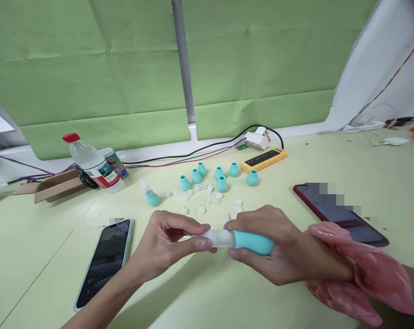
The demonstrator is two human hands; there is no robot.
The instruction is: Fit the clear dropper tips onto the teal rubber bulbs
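Note:
Above the near part of the table, both hands hold one nasal aspirator, a turquoise squeeze bulb with a translucent clear neck. My right hand wraps round the bulb, thumb and fingers on its two sides. At the other end, my left hand pinches the whitish tip between thumb and fingers. Beyond the hands stand several loose turquoise bulbs with open tops. Small clear and white plastic parts lie scattered among them. One turquoise bulb with a clear piece at its mouth lies left of these.
Phones lie at left and right. Farther back are a red-capped bottle, a can, an open cardboard box, cables and a yellow power strip. Pink plastic surrounds my right wrist.

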